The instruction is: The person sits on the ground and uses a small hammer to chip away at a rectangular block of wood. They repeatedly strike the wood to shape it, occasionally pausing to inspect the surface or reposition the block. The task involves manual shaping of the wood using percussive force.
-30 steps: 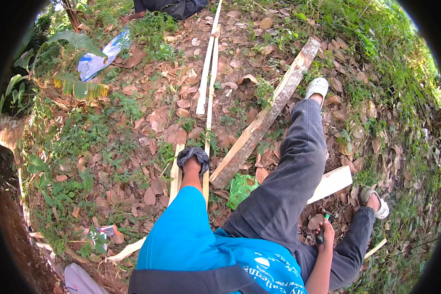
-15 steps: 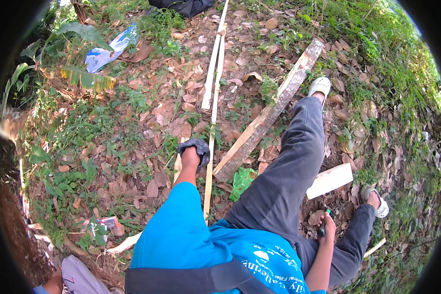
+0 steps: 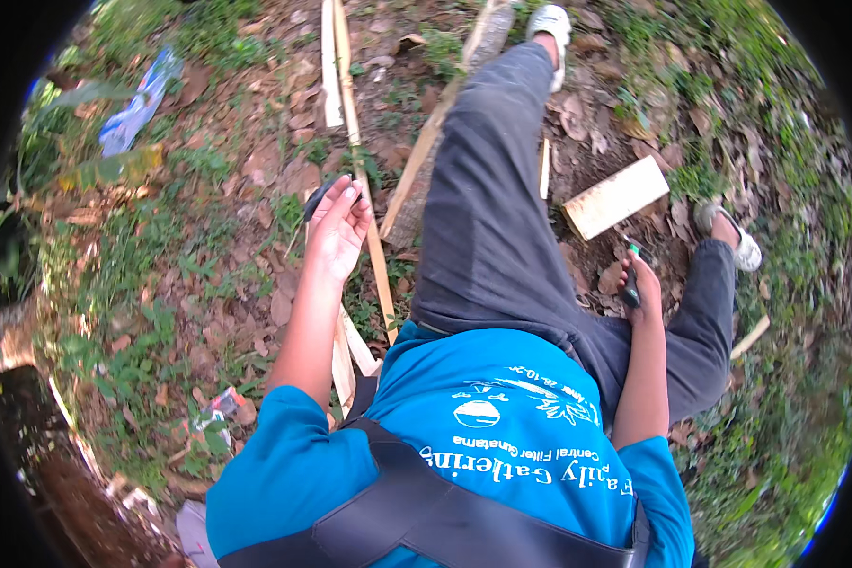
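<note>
My left hand [image 3: 336, 232] is raised over the ground, palm partly up and fingers curled together. Between and behind them shows a dark, crumpled piece of cloth or plastic [image 3: 314, 204]; most of it is hidden by the hand. Beside that hand lies a long thin wood strip [image 3: 367, 222]. My right hand [image 3: 642, 289], by my bent leg, is wrapped round a dark handle with a green end [image 3: 631, 275]; whatever else belongs to it is hidden. Just beyond it rests a pale squared wood block [image 3: 620, 197].
A bark-edged timber [image 3: 417, 185] runs beside my outstretched leg. Another pale strip [image 3: 330, 71] lies farther off, and wood pieces [image 3: 350, 350] lie by my left side. A blue and white plastic sheet [image 3: 140, 104] is at the far left. Leaves and weeds cover the ground.
The view has shifted. My left hand has turned to show its palm, and the dark crumpled piece that covered it now mostly sits behind the fingers. My right hand keeps its hold.
</note>
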Tool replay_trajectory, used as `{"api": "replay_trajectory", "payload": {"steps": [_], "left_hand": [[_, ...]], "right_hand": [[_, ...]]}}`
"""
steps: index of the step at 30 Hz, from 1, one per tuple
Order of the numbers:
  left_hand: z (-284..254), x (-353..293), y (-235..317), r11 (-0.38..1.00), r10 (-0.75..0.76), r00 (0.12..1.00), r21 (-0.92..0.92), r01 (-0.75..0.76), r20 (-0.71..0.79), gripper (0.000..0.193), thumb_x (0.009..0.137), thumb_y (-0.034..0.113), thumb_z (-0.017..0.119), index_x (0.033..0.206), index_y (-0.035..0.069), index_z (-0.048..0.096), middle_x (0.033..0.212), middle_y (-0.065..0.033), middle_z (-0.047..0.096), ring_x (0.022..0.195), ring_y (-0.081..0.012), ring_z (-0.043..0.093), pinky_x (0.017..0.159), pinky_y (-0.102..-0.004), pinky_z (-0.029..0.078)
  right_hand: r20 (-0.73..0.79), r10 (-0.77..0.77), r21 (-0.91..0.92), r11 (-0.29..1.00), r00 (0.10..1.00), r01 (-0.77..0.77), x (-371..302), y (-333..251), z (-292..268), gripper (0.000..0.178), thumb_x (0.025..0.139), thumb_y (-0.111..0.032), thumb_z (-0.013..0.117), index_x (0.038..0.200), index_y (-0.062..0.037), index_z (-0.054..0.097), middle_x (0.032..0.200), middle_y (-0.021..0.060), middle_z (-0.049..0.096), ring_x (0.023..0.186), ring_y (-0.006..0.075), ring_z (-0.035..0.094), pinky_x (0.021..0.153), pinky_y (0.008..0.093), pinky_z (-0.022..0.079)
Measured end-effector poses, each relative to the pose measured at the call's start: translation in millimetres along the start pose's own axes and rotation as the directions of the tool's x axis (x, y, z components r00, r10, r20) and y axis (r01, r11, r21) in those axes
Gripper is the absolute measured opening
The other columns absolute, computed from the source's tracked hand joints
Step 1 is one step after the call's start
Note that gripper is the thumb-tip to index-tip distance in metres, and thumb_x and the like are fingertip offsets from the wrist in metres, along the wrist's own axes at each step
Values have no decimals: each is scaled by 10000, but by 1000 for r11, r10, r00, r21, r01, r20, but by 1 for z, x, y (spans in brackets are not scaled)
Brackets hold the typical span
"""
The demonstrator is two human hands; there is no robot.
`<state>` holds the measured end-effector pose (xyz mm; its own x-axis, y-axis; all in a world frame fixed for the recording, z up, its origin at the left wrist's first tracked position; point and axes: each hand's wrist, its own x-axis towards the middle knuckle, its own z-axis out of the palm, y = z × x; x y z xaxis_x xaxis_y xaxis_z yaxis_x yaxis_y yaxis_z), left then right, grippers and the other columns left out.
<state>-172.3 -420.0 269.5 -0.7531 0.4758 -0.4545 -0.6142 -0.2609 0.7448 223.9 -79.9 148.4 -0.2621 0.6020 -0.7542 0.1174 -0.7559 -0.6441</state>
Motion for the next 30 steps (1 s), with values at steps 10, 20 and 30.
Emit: {"api": "replay_trajectory", "payload": {"steps": [10, 20, 30], "left_hand": [[264, 19, -151, 703, -411, 581, 650, -289, 703, 231, 994, 106, 607, 1176, -35, 606, 1051, -124, 731, 986, -140, 684, 853, -255, 530], [277, 58, -272, 556, -580, 514, 768, -317, 632, 165, 968, 108, 652, 1060, -29, 645, 967, -113, 746, 894, -113, 695, 794, -246, 533], [232, 100, -337, -265, -432, 733, 704, -659, 525, 1111, 748, 636, 757, 1472, -13, 220, 1454, -312, 318, 1375, -424, 361, 1016, -506, 443]], "right_hand": [[-14, -218, 51, 975, 976, 218, -19, -14, 28, 362, 967, -268, 667, 1239, -30, 653, 865, 9, 619, 647, 91, 574, 580, 249, 521], [-38, -379, 238, 895, 925, 377, -20, -22, 45, 305, 992, -283, 633, 1134, -17, 680, 884, 32, 688, 633, 39, 547, 569, 213, 468], [-247, -325, 384, 832, 913, 400, 10, -43, 24, 246, 930, -266, 726, 961, -26, 684, 726, -23, 591, 594, 50, 535, 542, 221, 461]]}}
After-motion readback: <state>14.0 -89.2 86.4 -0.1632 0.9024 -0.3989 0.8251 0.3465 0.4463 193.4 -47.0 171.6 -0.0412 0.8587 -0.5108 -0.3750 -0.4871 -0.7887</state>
